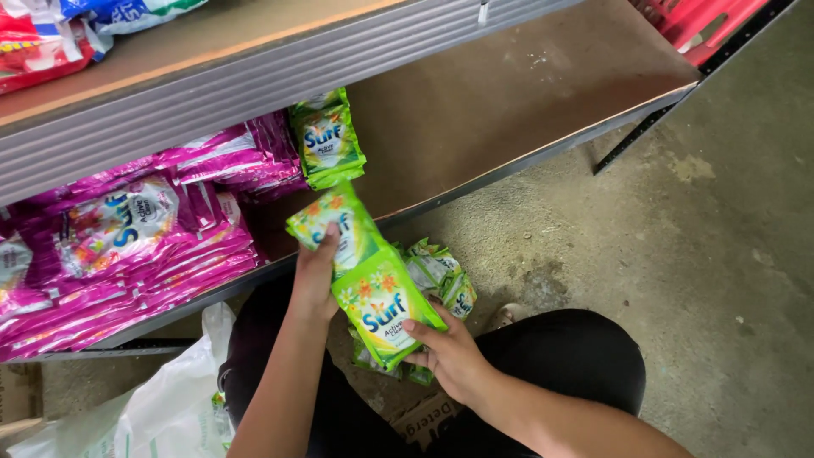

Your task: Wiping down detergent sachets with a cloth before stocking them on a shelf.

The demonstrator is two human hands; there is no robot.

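Hidden: green sachets (441, 276) lie half-covered behind the strip.
Left hand (315, 276): fingers closed on the green sachet strip (369, 284), upper end.
Right hand (449, 352): pinches its lower end, just below the shelf (509, 110) edge.

Hands: I count two, left hand (315, 276) at 9 o'clock of the strip, right hand (448, 352) at 5 o'clock.
Green sachet strips in hand: one strip (365, 271), two sachets showing.
Green sachet stacks on shelf: one (326, 140), at 12 o'clock.
Magenta sachet piles: I count two (119, 246), (242, 157), at 10 o'clock.
White plastic bags: one (174, 403), at 7 o'clock.
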